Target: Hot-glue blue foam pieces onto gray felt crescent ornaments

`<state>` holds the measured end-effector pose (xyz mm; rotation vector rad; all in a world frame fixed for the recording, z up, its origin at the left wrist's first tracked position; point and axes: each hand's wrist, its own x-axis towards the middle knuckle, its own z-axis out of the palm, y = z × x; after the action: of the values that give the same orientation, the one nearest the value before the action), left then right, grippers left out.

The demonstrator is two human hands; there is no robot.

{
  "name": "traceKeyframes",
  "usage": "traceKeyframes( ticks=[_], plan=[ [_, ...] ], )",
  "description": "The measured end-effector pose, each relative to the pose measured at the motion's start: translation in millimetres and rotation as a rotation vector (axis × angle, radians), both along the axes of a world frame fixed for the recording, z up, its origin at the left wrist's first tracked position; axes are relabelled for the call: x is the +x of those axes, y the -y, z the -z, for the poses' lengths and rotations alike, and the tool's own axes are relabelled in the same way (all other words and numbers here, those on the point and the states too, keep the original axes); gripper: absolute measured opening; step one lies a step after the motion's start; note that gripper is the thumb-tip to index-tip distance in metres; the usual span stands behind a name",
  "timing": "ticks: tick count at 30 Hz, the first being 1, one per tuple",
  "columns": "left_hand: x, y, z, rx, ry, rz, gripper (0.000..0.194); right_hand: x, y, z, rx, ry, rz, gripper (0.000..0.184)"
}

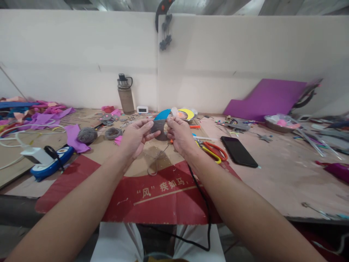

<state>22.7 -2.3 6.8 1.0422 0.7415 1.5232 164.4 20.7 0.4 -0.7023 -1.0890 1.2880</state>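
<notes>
Between my two hands is a grey felt piece [160,130] with a rounded lower edge, raised a little above the table. My left hand [137,135] pinches its left side between thumb and fingers. At its right edge my right hand [180,134] is closed, fingertips together; whether a needle is in them is too small to tell. A thin grey thread [152,170] trails below onto the red and brown cardboard [174,203]. Behind the felt lie a blue crescent-shaped piece [163,115] and a yellow crescent [188,113].
Scissors with orange handles [216,150] and a black phone [239,151] lie right of my hands. Grey yarn balls [87,135], a blue power strip [51,163] and felt scraps are at left. A bottle [125,95] stands by the wall. A black cord [203,196] crosses the front edge.
</notes>
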Motion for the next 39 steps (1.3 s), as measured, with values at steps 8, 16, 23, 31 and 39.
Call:
traceKeyframes(
  ticks=[8,16,23,31,39],
  plan=[
    [-0.3,1.3,0.3,0.022,-0.052,-0.084,0.017,-2.2,2.6,1.1,0.033,0.009,-0.031,0.026],
    [-5.5,-3.7,1.6,-0.026,-0.032,-0.082,0.01,-2.4,6.5,0.2,0.146,0.096,-0.064,0.028],
    [-7.5,-6.9,1.2,-0.072,-0.058,-0.057,0.01,-4.9,11.7,-1.1,0.201,0.166,-0.035,0.025],
    [-12.5,-3.8,-2.1,-0.057,-0.021,0.11,0.014,-3.3,7.7,-0.6,0.034,0.02,-0.066,0.025],
    [-8.5,-6.6,0.0,0.0,-0.097,0.039,0.031,-4.4,6.0,2.0,0.094,0.104,0.022,0.02]
  ],
)
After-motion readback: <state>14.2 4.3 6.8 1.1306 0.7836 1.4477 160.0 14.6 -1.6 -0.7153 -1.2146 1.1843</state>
